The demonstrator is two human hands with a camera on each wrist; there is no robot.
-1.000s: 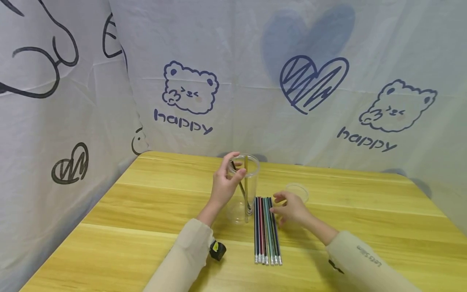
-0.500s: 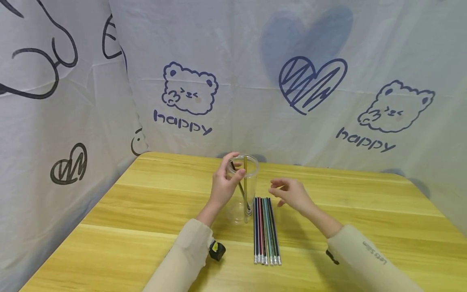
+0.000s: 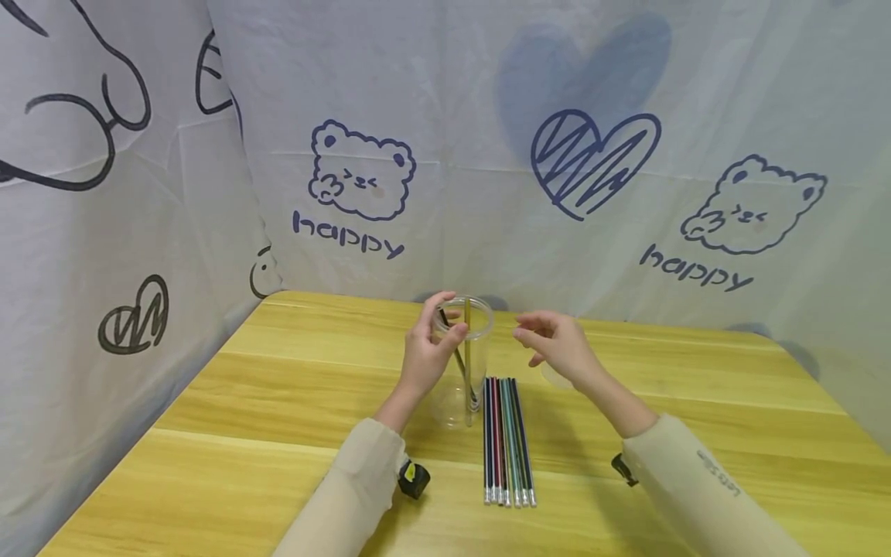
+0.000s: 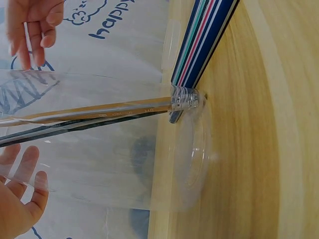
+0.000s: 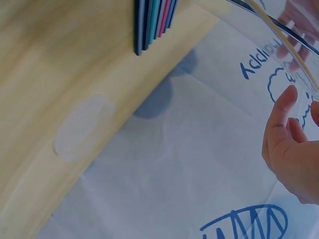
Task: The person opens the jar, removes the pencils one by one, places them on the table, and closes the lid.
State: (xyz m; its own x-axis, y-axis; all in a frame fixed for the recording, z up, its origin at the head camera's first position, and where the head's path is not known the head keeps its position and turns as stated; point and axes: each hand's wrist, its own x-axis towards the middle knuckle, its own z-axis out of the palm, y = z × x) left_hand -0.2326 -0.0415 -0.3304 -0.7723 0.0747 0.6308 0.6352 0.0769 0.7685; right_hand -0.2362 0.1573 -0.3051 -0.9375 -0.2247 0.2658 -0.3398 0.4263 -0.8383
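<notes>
A clear plastic cup [image 3: 480, 357] stands upright on the table. My left hand [image 3: 426, 352] grips it near the rim, thumb on the near side and fingers round the far side. Inside lean a gold pencil [image 4: 119, 108] and a dark pencil [image 4: 75, 127], their eraser ends down at the bottom. Just right of the cup, several pencils [image 3: 506, 441] lie side by side in a row, erasers toward me. My right hand [image 3: 562, 348] hovers in the air right of the cup, fingers loosely bent, nothing visible between them.
Behind my right hand a round clear lid [image 5: 84, 127] lies flat on the wooden table [image 3: 292, 402]. White cloth [image 3: 480, 232] with blue drawings hangs at the table's back edge, and more cloth hangs on the left. Both wrists wear small dark devices.
My right hand has moved up and away from the far end of the pencil row. My left hand and the cup stay where they were.
</notes>
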